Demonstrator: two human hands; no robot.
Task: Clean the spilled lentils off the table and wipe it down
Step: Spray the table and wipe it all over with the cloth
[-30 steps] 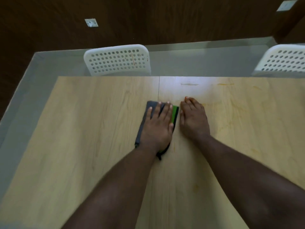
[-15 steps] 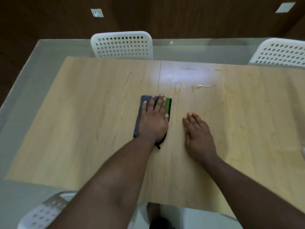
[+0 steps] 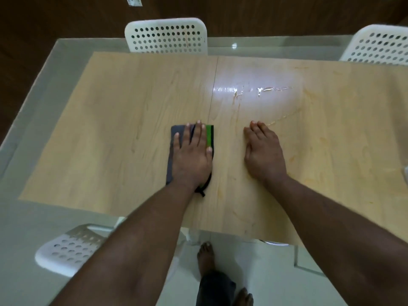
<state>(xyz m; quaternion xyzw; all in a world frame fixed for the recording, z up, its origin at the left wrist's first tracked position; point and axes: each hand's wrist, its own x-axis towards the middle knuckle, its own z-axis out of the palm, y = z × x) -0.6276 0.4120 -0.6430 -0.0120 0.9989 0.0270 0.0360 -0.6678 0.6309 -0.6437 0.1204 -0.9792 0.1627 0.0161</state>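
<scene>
A folded grey cloth (image 3: 174, 149) with a green and black stripe lies flat on the light wooden table (image 3: 114, 138). My left hand (image 3: 191, 155) presses down on it with straight fingers, covering most of it. My right hand (image 3: 263, 153) rests flat on the bare wood a little to the right of the cloth. Wet streaks (image 3: 265, 90) shine on the table farther back, and a thin curved trail (image 3: 284, 117) runs toward my right fingertips. No lentils are visible.
Two white perforated chairs stand at the far side, one in the middle (image 3: 166, 36), one at the right (image 3: 379, 45). A third white chair (image 3: 70, 248) sits at the near left edge. My bare feet (image 3: 206, 257) stand on the pale floor below.
Both hands have slid back toward the near edge, the left one dragging the cloth with it. My right hand moved away from the cloth to the right. Wet streaks now show behind them.
</scene>
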